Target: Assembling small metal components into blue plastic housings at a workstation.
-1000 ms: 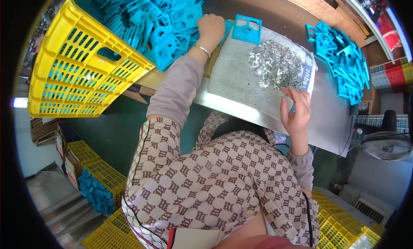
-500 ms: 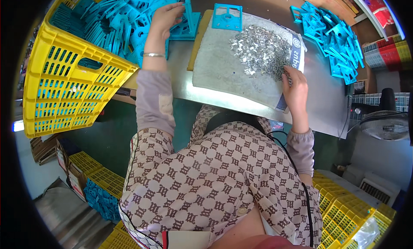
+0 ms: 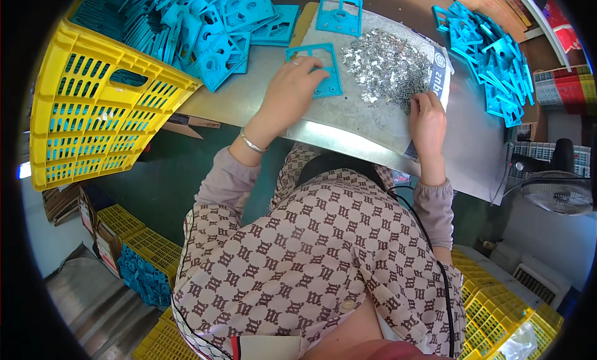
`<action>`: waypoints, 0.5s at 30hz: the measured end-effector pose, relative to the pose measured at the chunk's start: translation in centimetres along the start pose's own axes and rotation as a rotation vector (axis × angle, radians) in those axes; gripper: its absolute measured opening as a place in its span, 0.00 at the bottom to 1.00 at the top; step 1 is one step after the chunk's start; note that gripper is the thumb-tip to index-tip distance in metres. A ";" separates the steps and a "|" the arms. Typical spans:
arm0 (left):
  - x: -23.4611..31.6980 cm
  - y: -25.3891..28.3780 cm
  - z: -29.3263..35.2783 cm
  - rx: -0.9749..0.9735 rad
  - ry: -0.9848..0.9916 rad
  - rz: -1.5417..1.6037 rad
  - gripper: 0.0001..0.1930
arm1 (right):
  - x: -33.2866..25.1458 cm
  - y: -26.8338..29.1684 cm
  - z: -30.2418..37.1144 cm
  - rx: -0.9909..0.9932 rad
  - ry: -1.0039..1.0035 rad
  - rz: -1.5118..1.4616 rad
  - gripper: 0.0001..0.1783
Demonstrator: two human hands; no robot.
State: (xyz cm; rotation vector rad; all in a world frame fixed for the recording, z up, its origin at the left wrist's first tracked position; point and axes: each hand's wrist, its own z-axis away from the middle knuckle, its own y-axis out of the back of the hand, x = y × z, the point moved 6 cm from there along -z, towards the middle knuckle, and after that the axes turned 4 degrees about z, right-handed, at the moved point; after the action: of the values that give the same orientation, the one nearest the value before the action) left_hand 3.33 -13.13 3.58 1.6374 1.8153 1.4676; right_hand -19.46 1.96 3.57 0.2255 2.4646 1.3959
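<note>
A blue plastic plate (image 3: 332, 69) with a rectangular opening and a round hole lies on the grey mat (image 3: 354, 120). My left hand (image 3: 290, 92) is closed on its left side, with the fingers over the frame. At the lower right edge of a heap of small shiny metal parts (image 3: 387, 64), my right hand (image 3: 428, 120) has its fingertips pinched together. Anything between those fingertips is too small to make out. Another blue plate (image 3: 339, 15) of the same shape lies flat at the mat's far edge, beyond the heap.
A yellow crate (image 3: 93, 120) stands at the left, tilted. Many blue plates (image 3: 217, 49) are heaped in and beside it. Another pile of blue plates (image 3: 491, 61) is on the metal table's (image 3: 476, 133) right side. A fan (image 3: 556, 192) stands at the far right.
My left hand has moved from the left heap toward me and right, bringing a blue plate onto the mat. My right hand stays by the metal parts, its fingertips drawn closer together.
</note>
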 end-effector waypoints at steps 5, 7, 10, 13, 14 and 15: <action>4.7 -2.9 -0.9 0.009 -0.161 0.031 0.15 | -0.7 0.8 0.1 0.055 -0.011 -0.105 0.03; 5.5 -4.1 -0.8 0.005 -0.208 0.036 0.16 | -1.0 1.2 0.1 0.077 -0.006 -0.135 0.04; 5.6 -4.9 -0.5 -0.012 -0.189 0.005 0.15 | -0.9 1.5 0.3 0.095 0.020 -0.147 0.04; 4.6 -3.9 0.2 0.002 -0.187 -0.114 0.14 | -0.2 1.4 0.8 0.073 -0.092 -0.196 0.05; 4.2 -3.4 0.6 0.026 -0.208 -0.116 0.13 | 0.0 1.4 1.0 0.072 -0.095 -0.196 0.05; 3.8 -3.0 1.0 0.051 -0.227 -0.119 0.12 | 0.2 1.3 1.2 0.078 -0.093 -0.189 0.05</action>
State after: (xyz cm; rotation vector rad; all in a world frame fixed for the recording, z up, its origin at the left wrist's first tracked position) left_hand 1.18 -8.85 2.20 1.6157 1.8007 1.1443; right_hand -19.24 3.61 4.10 0.0697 2.3966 1.1870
